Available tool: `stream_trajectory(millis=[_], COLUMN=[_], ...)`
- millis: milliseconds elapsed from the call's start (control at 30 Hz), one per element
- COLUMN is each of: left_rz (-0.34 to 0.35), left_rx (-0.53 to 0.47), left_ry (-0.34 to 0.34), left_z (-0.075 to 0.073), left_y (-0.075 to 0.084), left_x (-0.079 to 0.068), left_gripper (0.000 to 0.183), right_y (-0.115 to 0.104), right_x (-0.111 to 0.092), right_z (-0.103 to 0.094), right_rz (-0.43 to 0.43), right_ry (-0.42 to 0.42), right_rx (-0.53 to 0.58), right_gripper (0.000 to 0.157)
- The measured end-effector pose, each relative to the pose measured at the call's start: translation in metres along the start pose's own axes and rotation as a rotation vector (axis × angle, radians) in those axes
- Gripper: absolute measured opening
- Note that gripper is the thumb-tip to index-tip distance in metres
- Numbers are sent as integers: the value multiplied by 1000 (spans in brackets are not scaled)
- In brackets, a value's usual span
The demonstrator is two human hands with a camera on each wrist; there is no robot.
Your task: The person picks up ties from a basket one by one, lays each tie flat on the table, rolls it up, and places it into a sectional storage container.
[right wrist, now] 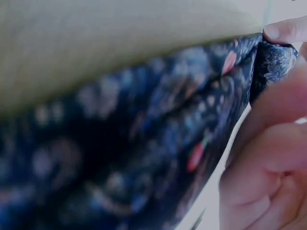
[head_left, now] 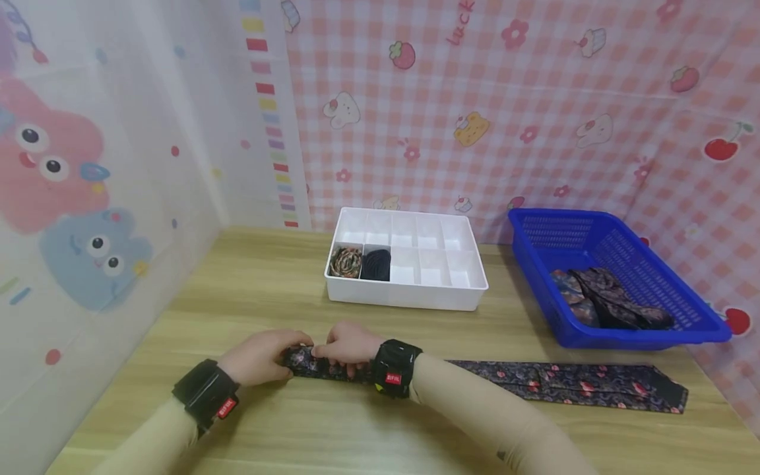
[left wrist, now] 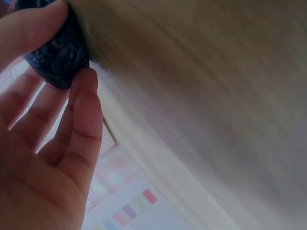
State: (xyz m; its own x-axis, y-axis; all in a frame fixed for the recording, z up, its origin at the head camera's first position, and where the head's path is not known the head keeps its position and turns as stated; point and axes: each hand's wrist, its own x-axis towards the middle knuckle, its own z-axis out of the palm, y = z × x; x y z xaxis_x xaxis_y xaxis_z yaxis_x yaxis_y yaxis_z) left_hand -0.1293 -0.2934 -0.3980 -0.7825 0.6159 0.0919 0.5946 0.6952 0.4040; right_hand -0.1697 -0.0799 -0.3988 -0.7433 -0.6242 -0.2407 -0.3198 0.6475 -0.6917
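Rolling up a long dark tie (head_left: 552,384) with pink flowers seemed to be the step in hand, and it looked like it was near its start, since most of the tie lay flat. The tie was on the wooden table (head_left: 309,429), in front of the white box (head_left: 406,293), and it ran off to the person's right, passing under the right arm (head_left: 475,398) in the head view. Its wide end (head_left: 629,389), with a plain dark tip, lay near the blue basket (head_left: 629,338). The left hand (head_left: 261,356) was gripping the bunched end (left wrist: 60,60) of the tie, with the thumb (left wrist: 38,28) on one side and fingertips (left wrist: 87,108) on the other. The right hand (head_left: 350,346) was close beside it, with bent fingers pinching the tie next to that bunch. How many turns were in the bunch, I could not tell. In the box, the two left spots of the near row were filled: a brown patterned coil (head_left: 346,262) sat in the corner one and a black coil (head_left: 377,264) sat just beside it. More dark cloths (head_left: 617,300) lay in the basket in a loose heap. The next move, I thought, called for the left hand to hold the little bunch tight while the right hand helped turn it along the tie, nice and straight. If the fingers let go too soon, the bunch could spring loose.
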Motion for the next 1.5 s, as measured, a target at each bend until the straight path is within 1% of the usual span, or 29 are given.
stream_trajectory(millis=[100,233,400,467,533,600,633,700,767,833,900,967,1000,1100,1133,1267,1400,1500], left_rz=[0,-16,-53,-74,-88,-75,-65,-37,6,37,68,89,96,101,98,75,58,52], left_rx=[5,15,-5,-36,-73,-100,-110,-115,-110,-124,-147,-172,-172,-126,-105,-40,-7,12], left_ry=[-5,-3,2,-11,-18,-5,3,29,52,65,76,82,83,62,49,-13,-31,-30], left_z=[1,0,-2,-3,-4,-5,-6,-6,-5,-4,-3,-1,0,7,10,21,24,23], left_y=[-1,-1,0,0,1,2,4,8,13,20,25,29,30,30,29,27,28,30], left_x=[0,-1,-2,-2,-3,-2,0,5,11,18,23,27,28,32,33,37,38,40], left_gripper=[55,55,54,54,53,52,52,51,53,55,57,59,60,65,67,66,64,63], right_y=[-2,-5,-4,-3,-3,-2,-2,1,4,8,12,15,16,23,25,33,39,40], right_x=[0,1,5,6,5,2,1,-2,-6,-10,-12,-15,-16,-21,-22,-28,-32,-36], right_z=[0,2,5,6,6,5,3,1,-3,-5,-7,-8,-9,-13,-15,-20,-20,-19], right_rz=[-65,-137,-133,-136,-138,-120,-104,-59,-18,0,7,17,25,51,57,61,53,15], right_ry=[24,29,15,14,9,-3,-14,-35,-47,-58,-66,-71,-68,-53,-45,-13,48,108], right_rx=[8,17,-39,-73,-78,-36,3,113,223,308,364,383,376,310,277,174,48,-72], right_gripper=[36,29,23,25,30,34,37,41,44,47,45,44,43,43,45,44,41,38])
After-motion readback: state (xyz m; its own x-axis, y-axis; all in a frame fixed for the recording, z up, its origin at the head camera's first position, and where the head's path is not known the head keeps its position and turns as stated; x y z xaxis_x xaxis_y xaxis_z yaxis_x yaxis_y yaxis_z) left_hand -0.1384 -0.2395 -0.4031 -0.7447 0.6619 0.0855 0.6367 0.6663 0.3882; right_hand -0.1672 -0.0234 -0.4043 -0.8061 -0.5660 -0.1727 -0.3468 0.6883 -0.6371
